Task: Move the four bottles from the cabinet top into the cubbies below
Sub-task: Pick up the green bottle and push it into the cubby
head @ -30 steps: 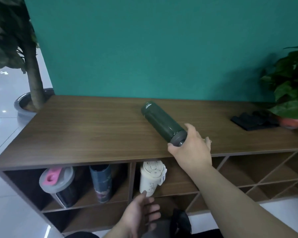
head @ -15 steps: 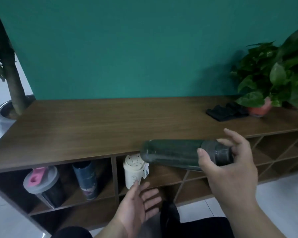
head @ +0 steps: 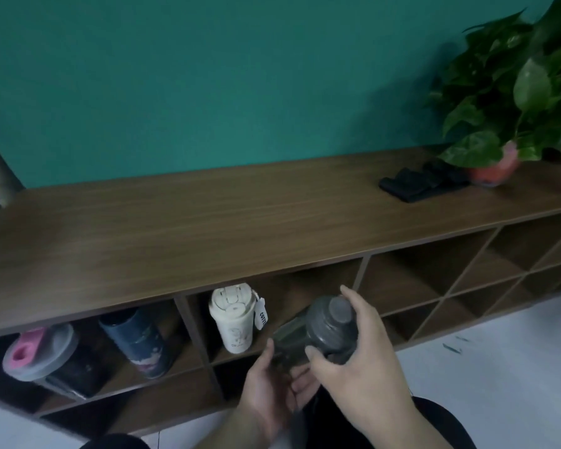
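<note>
A person crouched before a low wooden cabinet grips a dark green bottle in both hands, its grey cap end turned toward the camera and its base aimed at the second cubby from the left. The right hand is wrapped around the cap end, thumb below and fingers over the top; the left hand, which half a second ago hung open and spread beneath the bench edge, now cups the bottle's body from underneath, thumb pressed against its side. In that same interval the bottle has dropped from level with the cabinet's front lip, where it lay sideways across the view, to the height of the cubby opening, and it has swung round end-on. A second earlier it was still lying on the cabinet top under the right hand alone. Three other bottles already stand in the cubbies: a cream tumbler with a hanging tag shares the compartment just beside the green bottle, while a dark blue patterned bottle and a clear shaker with a pink-and-grey lid tilt in the leftmost one. On the top (now free of bottles) remain a black folded item and a potted plant at the far right.
</note>
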Available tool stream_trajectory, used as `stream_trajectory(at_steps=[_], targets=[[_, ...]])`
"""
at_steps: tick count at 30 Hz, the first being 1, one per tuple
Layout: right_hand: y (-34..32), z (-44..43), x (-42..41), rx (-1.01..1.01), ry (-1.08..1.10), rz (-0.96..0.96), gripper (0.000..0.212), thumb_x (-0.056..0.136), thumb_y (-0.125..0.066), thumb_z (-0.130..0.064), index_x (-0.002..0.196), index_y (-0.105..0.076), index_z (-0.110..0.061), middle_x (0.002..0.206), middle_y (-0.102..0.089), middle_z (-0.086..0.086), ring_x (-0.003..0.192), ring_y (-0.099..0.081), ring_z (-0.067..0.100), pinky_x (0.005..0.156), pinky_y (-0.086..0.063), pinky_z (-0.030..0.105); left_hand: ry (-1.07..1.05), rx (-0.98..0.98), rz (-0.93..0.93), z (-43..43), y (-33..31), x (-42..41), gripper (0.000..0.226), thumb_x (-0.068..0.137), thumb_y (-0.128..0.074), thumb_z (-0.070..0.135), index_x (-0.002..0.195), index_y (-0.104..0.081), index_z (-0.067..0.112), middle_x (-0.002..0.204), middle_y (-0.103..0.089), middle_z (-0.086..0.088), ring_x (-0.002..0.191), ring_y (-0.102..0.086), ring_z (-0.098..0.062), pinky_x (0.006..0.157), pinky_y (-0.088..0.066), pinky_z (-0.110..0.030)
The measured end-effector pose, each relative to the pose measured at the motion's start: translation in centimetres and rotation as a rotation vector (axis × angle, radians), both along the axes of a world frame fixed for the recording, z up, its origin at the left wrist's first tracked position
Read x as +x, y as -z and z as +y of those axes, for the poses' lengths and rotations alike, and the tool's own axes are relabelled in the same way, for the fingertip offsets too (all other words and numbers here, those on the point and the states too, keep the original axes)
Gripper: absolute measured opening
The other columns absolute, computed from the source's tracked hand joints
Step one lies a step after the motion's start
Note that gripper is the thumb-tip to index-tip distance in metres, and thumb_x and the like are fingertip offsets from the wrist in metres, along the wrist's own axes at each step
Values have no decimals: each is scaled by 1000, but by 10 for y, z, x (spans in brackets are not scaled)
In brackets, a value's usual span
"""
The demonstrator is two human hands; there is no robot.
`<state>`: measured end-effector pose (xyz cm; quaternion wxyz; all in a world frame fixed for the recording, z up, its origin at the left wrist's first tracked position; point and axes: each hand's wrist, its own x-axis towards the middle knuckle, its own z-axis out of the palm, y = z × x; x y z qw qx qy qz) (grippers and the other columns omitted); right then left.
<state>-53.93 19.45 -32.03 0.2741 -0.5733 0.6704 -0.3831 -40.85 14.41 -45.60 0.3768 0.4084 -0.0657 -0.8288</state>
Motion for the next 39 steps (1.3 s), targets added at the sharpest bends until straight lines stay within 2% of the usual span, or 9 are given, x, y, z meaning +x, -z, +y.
stream_trajectory(at_steps=[2,5,7,10,14,17,24,34,39], targets=[[17,-10,-2,27,-5,-23,90,67,-85,-32,139,-34,-51,132,-42,-34,121,-42,-19,96,-38,5,59,80,-43,-9,12,-7,69,90,-49,64,124,-69,7,122,-71,-25,91,-72,-36,99,-48,-50],[36,-34,-8,59,79,-26,87,65,-85,-35,140,-40,-41,134,-50,-21,121,-53,-1,103,-47,26,110,166,-135,-27,34,-17,86,75,-56,77,122,-73,7,128,-67,-26,106,-69,-40,110,-42,-52],[43,-52,-11,96,101,-13,91,64,-84,-39,143,-39,-34,134,-48,-17,121,-52,4,102,-47,27,160,223,-162,-39,44,-23,92,71,-55,81,117,-74,3,126,-66,-28,109,-67,-40,104,-48,-47],[56,-78,-13,142,91,23,88,64,-84,-42,142,-45,-27,126,-51,-12,111,-54,5,94,-46,23,208,251,-187,-55,53,-26,94,80,-41,83,118,-69,3,108,-67,-22,98,-63,-37,94,-46,-43],[67,-101,-12,179,98,1,85,63,-83,-44,138,-45,-31,113,-63,-14,103,-62,8,89,-54,32,222,211,-226,-69,59,-23,78,91,-29,75,121,-63,11,126,-63,-18,126,-55,-35,101,-38,-45],[70,-115,-10,172,115,-2,83,62,-81,-47,136,-45,-32,110,-65,-15,100,-63,7,87,-56,36,74,200,-160,-74,68,-21,71,92,-41,65,132,-62,10,133,-63,-21,127,-55,-36,104,-40,-45],[76,-135,-3,160,105,20,59,66,-81,-44,116,-51,-32,106,-62,-14,95,-63,7,82,-57,37,-151,176,14,-82,70,-19,83,94,-44,58,153,-27,3,149,-47,-21,132,-53,-37,118,-30,-54],[85,-145,-4,146,123,28,58,66,-82,-45,113,-50,-29,103,-62,-12,92,-64,8,78,-58,36,-183,160,101,-83,66,-27,84,93,-46,54,155,-23,2,135,-50,-20,138,-47,-35,118,-29,-54],[87,-147,-5,155,112,1,56,68,-83,-44,113,-51,-31,96,-66,-17,88,-64,1,73,-55,27,-191,146,110,-81,61,-28,82,94,-45,53,154,-24,2,137,-50,-23,140,-45,-35,119,-28,-54]])
